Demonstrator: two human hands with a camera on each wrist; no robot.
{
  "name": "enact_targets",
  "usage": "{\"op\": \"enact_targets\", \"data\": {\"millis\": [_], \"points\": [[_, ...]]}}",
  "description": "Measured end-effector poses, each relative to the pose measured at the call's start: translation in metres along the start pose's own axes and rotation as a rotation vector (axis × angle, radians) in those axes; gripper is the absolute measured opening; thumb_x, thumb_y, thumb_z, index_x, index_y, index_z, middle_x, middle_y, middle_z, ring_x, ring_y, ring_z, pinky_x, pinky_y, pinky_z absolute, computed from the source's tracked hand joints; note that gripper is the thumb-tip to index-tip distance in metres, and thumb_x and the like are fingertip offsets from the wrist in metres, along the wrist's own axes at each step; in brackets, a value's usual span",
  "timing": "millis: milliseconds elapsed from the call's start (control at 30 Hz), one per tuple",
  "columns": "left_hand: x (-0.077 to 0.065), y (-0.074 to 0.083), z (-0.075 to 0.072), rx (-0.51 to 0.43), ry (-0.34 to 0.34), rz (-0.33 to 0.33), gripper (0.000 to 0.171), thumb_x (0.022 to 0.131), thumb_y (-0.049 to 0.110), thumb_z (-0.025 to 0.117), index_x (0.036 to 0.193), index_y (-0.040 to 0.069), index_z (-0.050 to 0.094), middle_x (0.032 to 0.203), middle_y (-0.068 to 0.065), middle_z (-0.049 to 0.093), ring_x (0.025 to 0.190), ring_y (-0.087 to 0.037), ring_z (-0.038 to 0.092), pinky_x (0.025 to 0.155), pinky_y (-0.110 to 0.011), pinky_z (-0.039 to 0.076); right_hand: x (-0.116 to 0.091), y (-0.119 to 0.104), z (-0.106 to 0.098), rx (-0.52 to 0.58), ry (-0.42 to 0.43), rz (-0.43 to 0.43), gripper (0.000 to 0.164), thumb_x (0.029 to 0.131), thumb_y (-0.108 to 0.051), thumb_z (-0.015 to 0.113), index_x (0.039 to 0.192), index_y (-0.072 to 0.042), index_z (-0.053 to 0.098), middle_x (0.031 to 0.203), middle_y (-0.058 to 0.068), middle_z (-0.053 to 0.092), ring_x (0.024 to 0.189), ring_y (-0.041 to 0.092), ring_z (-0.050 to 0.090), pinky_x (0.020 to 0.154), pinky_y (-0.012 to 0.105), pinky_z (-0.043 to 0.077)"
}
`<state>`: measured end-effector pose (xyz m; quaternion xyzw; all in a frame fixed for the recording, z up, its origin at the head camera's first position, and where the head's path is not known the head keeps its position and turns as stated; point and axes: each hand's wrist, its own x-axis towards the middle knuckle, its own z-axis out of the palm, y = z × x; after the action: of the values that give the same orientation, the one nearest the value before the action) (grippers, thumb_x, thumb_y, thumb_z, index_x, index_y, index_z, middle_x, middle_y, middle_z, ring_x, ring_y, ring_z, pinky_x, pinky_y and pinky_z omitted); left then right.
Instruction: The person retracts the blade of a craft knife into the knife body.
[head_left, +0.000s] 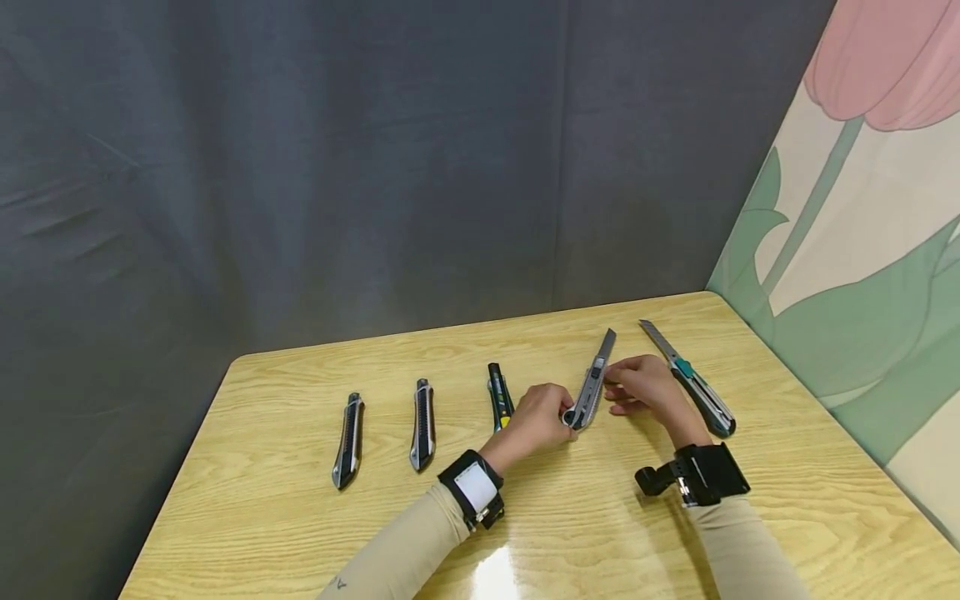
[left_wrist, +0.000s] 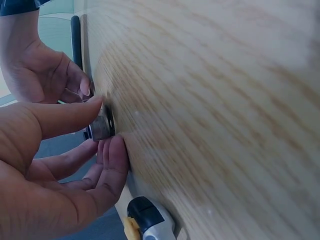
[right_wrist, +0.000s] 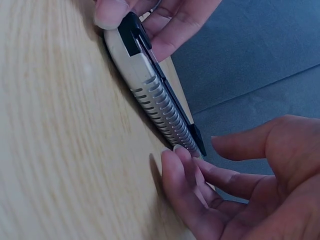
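Note:
A silver utility knife lies slanted on the table, its blade extended at the far end. My left hand pinches its near end between thumb and fingers, seen also in the right wrist view, where the ribbed grip shows. Beside the knife's right side is my right hand. Its fingertips are at the grip's edge, apparently touching, while the thumb stands off from it. Right of that hand lies a dark utility knife with a teal slider, its blade out.
Left of my hands lie a black utility knife with a yellow part, partly hidden by the left hand, and two black-and-silver utility knives. The wooden table meets a dark curtain behind and a tulip-patterned wall at right.

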<state>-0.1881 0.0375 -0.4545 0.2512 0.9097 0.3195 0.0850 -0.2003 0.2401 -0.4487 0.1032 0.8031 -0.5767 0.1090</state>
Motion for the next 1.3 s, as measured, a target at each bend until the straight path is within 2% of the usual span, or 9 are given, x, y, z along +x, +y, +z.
{"op": "enact_targets", "data": {"millis": [167, 300, 467, 633, 800, 900, 1067, 1200, 1300], "points": [[-0.002, -0.002, 0.000, -0.020, -0.002, 0.019, 0.033, 0.068, 0.012, 0.084, 0.097, 0.005, 0.070, 0.086, -0.004, 0.067, 0.068, -0.004, 0.053, 0.057, -0.016, 0.047, 0.001, -0.002, 0.003, -0.038, 0.017, 0.005, 0.041, 0.095, -0.024, 0.053, 0.119, 0.010, 0.054, 0.094, 0.017, 0.063, 0.078, 0.024, 0.065, 0.065, 0.037, 0.063], [-0.006, -0.003, 0.000, -0.043, -0.007, 0.033, 0.032, 0.070, 0.012, 0.082, 0.099, 0.005, 0.071, 0.088, -0.004, 0.068, 0.069, -0.002, 0.054, 0.059, -0.016, 0.050, 0.001, -0.003, 0.006, -0.069, 0.055, 0.004, 0.041, 0.094, -0.027, 0.055, 0.115, 0.008, 0.054, 0.093, 0.019, 0.064, 0.078, 0.026, 0.065, 0.062, 0.037, 0.063], [-0.008, -0.003, -0.002, -0.042, 0.018, 0.092, 0.025, 0.070, 0.008, 0.081, 0.093, 0.006, 0.072, 0.081, -0.003, 0.069, 0.063, -0.003, 0.053, 0.051, -0.014, 0.045, 0.001, -0.004, 0.011, -0.086, 0.099, -0.016, 0.042, 0.092, -0.033, 0.058, 0.111, 0.004, 0.050, 0.089, 0.021, 0.065, 0.075, 0.028, 0.067, 0.061, 0.039, 0.063], [-0.010, -0.005, -0.006, -0.016, 0.058, 0.163, 0.022, 0.069, 0.006, 0.081, 0.090, 0.007, 0.072, 0.079, -0.002, 0.069, 0.063, -0.003, 0.052, 0.049, -0.011, 0.042, 0.003, -0.006, 0.015, 0.017, 0.088, -0.030, 0.047, 0.092, -0.034, 0.059, 0.114, 0.004, 0.045, 0.082, 0.016, 0.067, 0.074, 0.028, 0.068, 0.066, 0.040, 0.063], [-0.015, -0.009, -0.011, -0.067, 0.122, 0.168, 0.027, 0.069, 0.005, 0.081, 0.094, 0.009, 0.072, 0.088, -0.002, 0.068, 0.070, -0.002, 0.057, 0.055, -0.010, 0.049, 0.003, -0.013, 0.016, 0.138, 0.072, -0.076, 0.054, 0.092, -0.034, 0.059, 0.123, 0.005, 0.037, 0.096, 0.017, 0.063, 0.081, 0.027, 0.067, 0.070, 0.040, 0.063], [-0.020, -0.010, -0.012, -0.156, 0.135, 0.117, 0.033, 0.069, 0.006, 0.082, 0.100, 0.010, 0.070, 0.094, -0.003, 0.065, 0.069, 0.000, 0.058, 0.056, -0.011, 0.053, -0.001, -0.021, 0.017, 0.177, 0.056, -0.116, 0.058, 0.091, -0.035, 0.061, 0.125, 0.005, 0.036, 0.101, 0.015, 0.060, 0.086, 0.028, 0.066, 0.070, 0.038, 0.063], [-0.029, -0.016, -0.014, -0.364, 0.105, 0.063, 0.041, 0.070, 0.017, 0.083, 0.107, 0.010, 0.069, 0.099, -0.003, 0.069, 0.069, -0.005, 0.064, 0.056, -0.019, 0.058, -0.006, -0.032, 0.022, 0.199, 0.033, -0.155, 0.055, 0.090, -0.036, 0.062, 0.124, 0.005, 0.045, 0.098, 0.006, 0.063, 0.089, 0.028, 0.066, 0.066, 0.033, 0.063], [-0.037, -0.021, -0.020, -0.614, 0.032, 0.035, 0.039, 0.075, 0.020, 0.079, 0.110, 0.006, 0.068, 0.100, -0.012, 0.070, 0.074, -0.024, 0.068, 0.065, -0.040, 0.063, -0.010, -0.039, 0.026, 0.177, 0.017, -0.183, 0.053, 0.091, -0.038, 0.061, 0.123, 0.003, 0.052, 0.100, 0.006, 0.060, 0.091, 0.026, 0.065, 0.066, 0.033, 0.063], [-0.044, -0.025, -0.025, -0.781, -0.023, -0.006, 0.032, 0.082, 0.017, 0.073, 0.110, 0.002, 0.067, 0.099, -0.022, 0.068, 0.079, -0.038, 0.066, 0.074, -0.054, 0.060, -0.015, -0.044, 0.029, 0.170, 0.000, -0.207, 0.053, 0.091, -0.039, 0.060, 0.122, 0.003, 0.054, 0.104, 0.008, 0.059, 0.094, 0.029, 0.063, 0.067, 0.034, 0.063]]}}
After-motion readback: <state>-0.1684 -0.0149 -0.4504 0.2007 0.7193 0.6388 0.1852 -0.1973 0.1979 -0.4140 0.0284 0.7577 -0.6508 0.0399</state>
